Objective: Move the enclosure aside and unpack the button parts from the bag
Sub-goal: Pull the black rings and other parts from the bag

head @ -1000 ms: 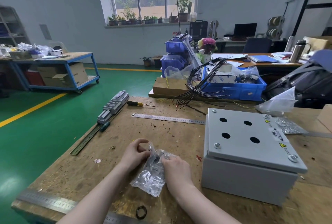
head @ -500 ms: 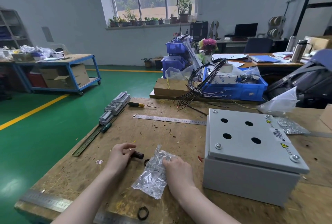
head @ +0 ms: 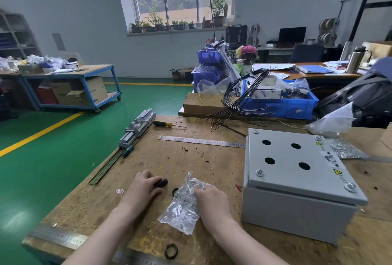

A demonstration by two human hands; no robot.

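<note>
The grey metal enclosure, with several round holes in its lid, stands at the right of the wooden workbench. Left of it lies a clear plastic bag with small parts inside. My right hand pinches the bag's upper edge. My left hand rests on the bench and holds a black button part at its fingertips. A small black ring lies between the hands, partly under the bag. Another black ring lies near the front edge.
A steel ruler, a screwdriver, a DIN rail with terminal blocks and a second ruler lie on the bench. Black wires, a blue bin, a cardboard box and more plastic bags sit behind.
My left hand came out of the bag with a black button part and moved left, down to the bench. My right hand stays on the bag.
</note>
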